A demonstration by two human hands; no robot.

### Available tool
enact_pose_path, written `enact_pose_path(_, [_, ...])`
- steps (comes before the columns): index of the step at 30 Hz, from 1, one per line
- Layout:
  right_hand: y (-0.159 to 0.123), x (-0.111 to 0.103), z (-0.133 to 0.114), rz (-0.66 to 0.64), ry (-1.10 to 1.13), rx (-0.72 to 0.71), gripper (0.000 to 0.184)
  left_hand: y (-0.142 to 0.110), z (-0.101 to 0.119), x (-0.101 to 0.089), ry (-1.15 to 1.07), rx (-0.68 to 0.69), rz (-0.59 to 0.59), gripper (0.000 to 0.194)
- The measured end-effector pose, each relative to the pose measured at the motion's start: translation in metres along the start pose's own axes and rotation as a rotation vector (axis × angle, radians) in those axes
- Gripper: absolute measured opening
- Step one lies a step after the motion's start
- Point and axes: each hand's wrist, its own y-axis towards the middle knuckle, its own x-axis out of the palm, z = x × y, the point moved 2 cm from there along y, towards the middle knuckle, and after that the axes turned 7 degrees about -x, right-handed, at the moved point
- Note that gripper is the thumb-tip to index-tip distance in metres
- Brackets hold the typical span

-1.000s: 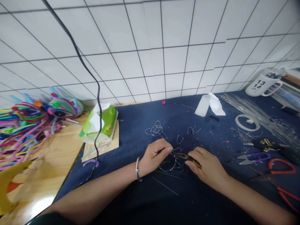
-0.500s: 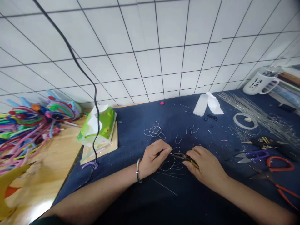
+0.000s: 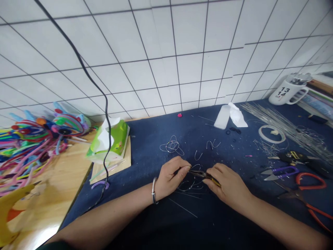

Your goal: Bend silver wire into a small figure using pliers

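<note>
Viewed from above, over dark blue cloth (image 3: 145,139); probably at a step of gripping or bending thin wire (image 3: 185,190) with pliers (image 3: 202,173); clasping the pliers by the handles in the right hand (image 3: 226,180), fingers curled around; pinching at the pliers' tip with the left hand (image 3: 173,175), thumb against forefinger, apparently on a wire end, though too small to tell for sure; calling next, as a judgement, for a firm pinch and a small, careful squeeze or turn at the pliers' tip; showing the wire in loose loops under and just on the near side of the pliers, between both hands; showing also U-shaped wires (image 3: 197,158) just beyond the pliers, a tangled wire loop (image 3: 172,146) farther off to their left, and purple-handled snips (image 3: 282,172) well to their right.
</note>
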Motion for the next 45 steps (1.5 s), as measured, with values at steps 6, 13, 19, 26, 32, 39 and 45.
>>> enact_pose_path(6, [-0.002,0.001,0.0,0.019,-0.002,0.0,0.022,-0.002,0.002,0.0,0.032,0.019,0.027,0.011])
enact_pose_path(13, [-0.003,0.0,-0.001,0.012,-0.017,0.003,0.023,-0.003,0.005,0.001,0.048,0.033,0.05,0.01])
enact_pose_path(19, [-0.002,-0.003,-0.004,0.063,-0.164,-0.019,0.025,-0.004,0.007,0.002,0.069,0.046,0.073,0.01])
enact_pose_path(26, [-0.004,-0.006,-0.009,0.023,-0.228,0.001,0.025,-0.004,0.009,0.003,0.074,0.099,0.055,0.01])
enact_pose_path(32, [-0.005,-0.006,-0.008,0.012,-0.222,-0.017,0.026,-0.006,0.008,0.005,0.074,0.117,0.052,0.011])
enact_pose_path(39, [-0.005,-0.007,-0.008,0.022,-0.21,-0.024,0.026,-0.006,0.009,0.004,0.08,0.145,0.051,0.01])
enact_pose_path(45, [-0.006,-0.01,-0.007,0.005,-0.143,-0.007,0.027,-0.005,0.011,0.004,0.075,0.128,0.04,0.01])
